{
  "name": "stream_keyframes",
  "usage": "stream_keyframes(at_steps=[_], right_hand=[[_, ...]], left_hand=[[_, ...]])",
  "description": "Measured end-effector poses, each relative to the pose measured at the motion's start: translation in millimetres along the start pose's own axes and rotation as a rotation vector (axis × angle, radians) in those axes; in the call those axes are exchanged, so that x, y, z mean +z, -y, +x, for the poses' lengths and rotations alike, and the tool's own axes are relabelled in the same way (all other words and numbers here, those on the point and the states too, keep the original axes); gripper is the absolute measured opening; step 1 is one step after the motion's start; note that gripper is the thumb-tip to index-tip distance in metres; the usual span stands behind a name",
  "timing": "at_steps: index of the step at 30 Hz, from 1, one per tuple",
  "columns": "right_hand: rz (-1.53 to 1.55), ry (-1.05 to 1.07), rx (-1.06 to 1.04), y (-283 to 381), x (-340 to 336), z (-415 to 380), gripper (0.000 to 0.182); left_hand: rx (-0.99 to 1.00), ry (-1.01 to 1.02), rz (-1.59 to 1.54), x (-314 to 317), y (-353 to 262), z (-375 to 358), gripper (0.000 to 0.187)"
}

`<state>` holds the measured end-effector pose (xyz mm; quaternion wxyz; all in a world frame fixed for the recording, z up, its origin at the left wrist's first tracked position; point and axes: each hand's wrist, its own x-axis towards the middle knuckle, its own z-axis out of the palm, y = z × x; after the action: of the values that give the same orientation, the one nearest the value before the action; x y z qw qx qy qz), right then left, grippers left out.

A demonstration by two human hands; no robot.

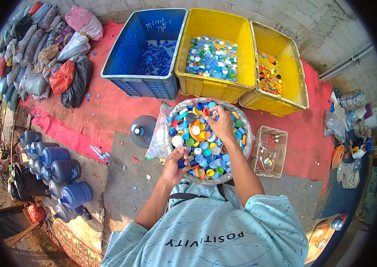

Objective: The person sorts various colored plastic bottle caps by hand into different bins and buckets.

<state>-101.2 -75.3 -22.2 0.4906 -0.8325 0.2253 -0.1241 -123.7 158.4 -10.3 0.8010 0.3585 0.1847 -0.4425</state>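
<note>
A round container (249,133) lined with clear plastic stands in front of me, full of bottle caps (206,152) in many colours. Over its upper part, my right hand (221,122) has its fingers bent together among the caps; what they hold, if anything, is too small to name. At the left rim is my left hand (173,164), its fingers curled, with a dark blue cap (181,163) at the fingertips.
Beyond stand a blue bin (141,79) of blue caps and two yellow bins (215,85) (282,100) of mixed caps. A crate (270,171) is at the right, a water jug (143,131) at the left. Farther left are more jugs (76,194) and piled sacks (32,49).
</note>
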Motion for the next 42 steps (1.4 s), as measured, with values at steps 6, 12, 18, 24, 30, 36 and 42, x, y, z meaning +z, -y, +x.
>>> stream_keyframes(at_steps=[6, 12, 18, 24, 30, 36, 42], right_hand=[[-0.38, 0.124, -0.233, 6, 11, 39, 0.043], [-0.468, 0.184, -0.233, 7, 16, 45, 0.037], [-0.431, 0.164, -0.262, 9, 17, 40, 0.033], [-0.196, 0.0, -0.185, -1, 12, 31, 0.036], [0.431, -0.095, 0.114, -9, 5, -11, 0.043], [0.881, 0.044, 0.35, 13, -11, -55, 0.038], [0.895, 0.07, 0.407, 14, -12, -77, 0.038]], left_hand=[[0.017, -0.037, 0.108, -2, 4, -9, 0.013], [0.056, -0.028, 0.047, -12, 2, -10, 0.008], [0.254, -0.177, 0.181, -18, 0, -3, 0.018], [0.455, -0.32, 0.433, -29, -16, 18, 0.025], [0.712, -0.454, 0.934, -34, -35, 42, 0.033], [0.912, -0.431, 1.433, -31, -42, 60, 0.039], [0.857, -0.484, 1.6, -23, -47, 61, 0.043]])
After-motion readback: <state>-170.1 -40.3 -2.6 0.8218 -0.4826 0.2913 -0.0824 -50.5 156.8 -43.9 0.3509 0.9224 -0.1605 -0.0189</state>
